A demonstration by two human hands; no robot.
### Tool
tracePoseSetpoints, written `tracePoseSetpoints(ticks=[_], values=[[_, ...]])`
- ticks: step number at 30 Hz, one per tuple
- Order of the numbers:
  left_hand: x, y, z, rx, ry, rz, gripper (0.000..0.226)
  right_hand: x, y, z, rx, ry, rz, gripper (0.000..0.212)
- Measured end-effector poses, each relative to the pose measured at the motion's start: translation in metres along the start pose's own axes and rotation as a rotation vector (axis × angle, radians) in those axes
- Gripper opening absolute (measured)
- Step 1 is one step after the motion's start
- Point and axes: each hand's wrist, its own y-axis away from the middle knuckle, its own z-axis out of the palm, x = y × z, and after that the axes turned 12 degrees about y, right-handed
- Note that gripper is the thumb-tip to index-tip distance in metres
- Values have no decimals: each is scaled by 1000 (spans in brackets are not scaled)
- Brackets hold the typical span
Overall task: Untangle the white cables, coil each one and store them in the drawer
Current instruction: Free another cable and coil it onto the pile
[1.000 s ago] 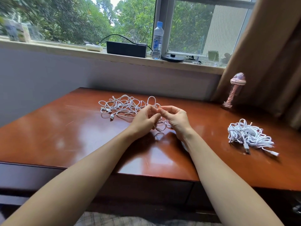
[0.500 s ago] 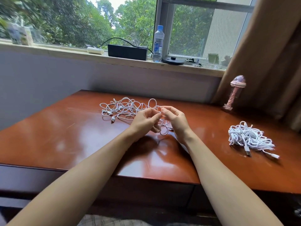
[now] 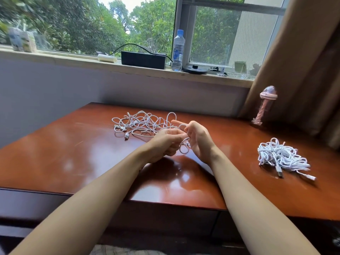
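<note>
- Left hand (image 3: 165, 142), mid-frame: fingers curled round a strand of the white cable tangle (image 3: 143, 124). Fingertips are tucked under, so the exact pinch point is hidden.
- Right hand (image 3: 199, 140), just right of it: half open, index finger straight and pointing upper left. A small loop hangs between the two hands. Can't tell whether the right hand's fingers clamp the strand or it just lies across them; the palm blocks the view.
- The tangle sits on the table (image 3: 64, 153) just beyond the hands, centre of frame: thin round white cord in loose, sprawling loops, with a couple of plugs at its lower left edge.
- Second cable bundle (image 3: 281, 157), right of frame, well apart from the hands: tighter heap, two plugs sticking out at the bottom.
- Table: glossy red-brown wood with strong window glare.
- Drawer: the dark front below the table edge is in shadow, hard to make out.
- Upper-left sill items are blurred and unreadable.
- On the sill: matte black box (image 3: 143, 59) and clear plastic water bottle (image 3: 178, 50).
- Brown curtain (image 3: 303, 70) is cut off at the right edge.
</note>
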Motion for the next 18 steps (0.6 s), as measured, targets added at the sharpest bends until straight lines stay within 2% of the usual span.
tracePoseSetpoints(ticks=[4,7,11,14,18], values=[[4,2,-1,22,13,32,28,1,1,3,50,31,17,18],[7,4,-1,14,54,49,15,3,2,3,76,82,-12,10],[11,3,0,56,152,59,29,3,4,3,53,85,-30,15],[13,4,-1,68,194,115,24,1,5,4,41,27,-16,9],[18,4,-1,91,314,138,20,-3,6,5,13,-63,-3,36]])
